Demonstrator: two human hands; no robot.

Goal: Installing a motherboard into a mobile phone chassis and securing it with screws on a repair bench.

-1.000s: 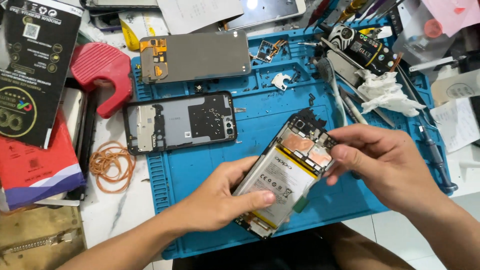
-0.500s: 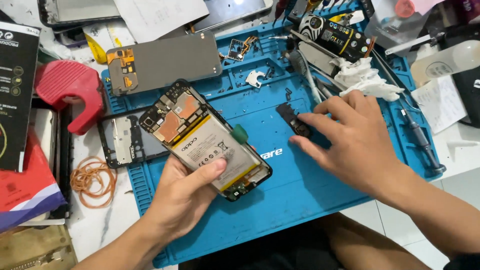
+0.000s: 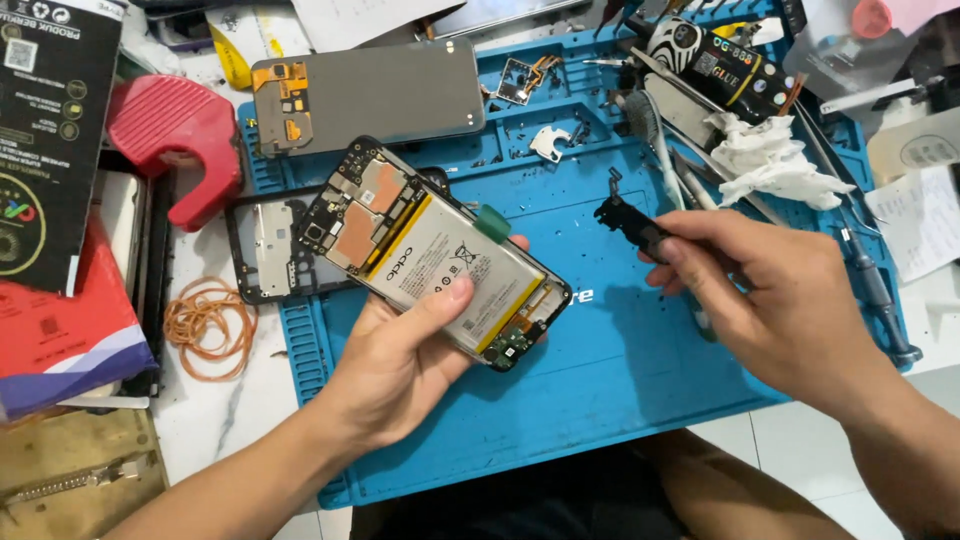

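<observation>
Opened phone (image 3: pixel 432 255) — battery showing — rests gripped in the left hand (image 3: pixel 400 360) above the blue mat (image 3: pixel 600 400). Right hand (image 3: pixel 770 300) fingers pinch a small black part (image 3: pixel 630 222).

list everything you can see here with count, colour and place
opened phone with white battery: 1, black frame, held above mat
small black plastic part: 1, black, in right fingertips
blue silicone work mat: 1, blue, centre
grey phone back panel: 1, grey, mat's far left
black phone frame: 1, black, mat's left edge
red plastic holder: 1, red, left
orange rubber bands: several, orange, left of mat
white crumpled tissue: 1, white, mat's far right
left hand: holds phone
right hand: pinches part
</observation>
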